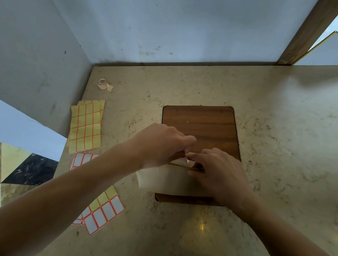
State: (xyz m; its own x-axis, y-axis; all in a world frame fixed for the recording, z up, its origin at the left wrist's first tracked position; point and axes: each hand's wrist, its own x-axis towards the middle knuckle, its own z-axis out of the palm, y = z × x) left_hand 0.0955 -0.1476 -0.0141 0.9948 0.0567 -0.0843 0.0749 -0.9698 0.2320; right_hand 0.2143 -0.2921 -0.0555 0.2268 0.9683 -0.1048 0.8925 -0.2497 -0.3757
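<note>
**Tan paper (165, 182), pinched at the top**

The tan paper lies flat across the wooden board's (201, 124) near end, its left end overhanging the marble table (286, 139). The left hand (162, 145) and right hand (219, 174) both pinch a white tab (187, 160) at its upper edge.

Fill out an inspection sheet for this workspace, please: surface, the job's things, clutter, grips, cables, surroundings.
Surface: a beige marbled counter with a wooden board flat in its middle.
Job's things: a beige paper lies folded across the board's near end; a small white scrap shows at its fold.
Clutter: yellow label sheets, white label sheets and a tape roll, all to the left.
Grips: the left hand and right hand both seem to pinch the paper at its fold, fingertips nearly meeting.
Cables: nothing seen.
Surroundings: grey wall panels, a wooden post, tiled floor at lower left.
</note>
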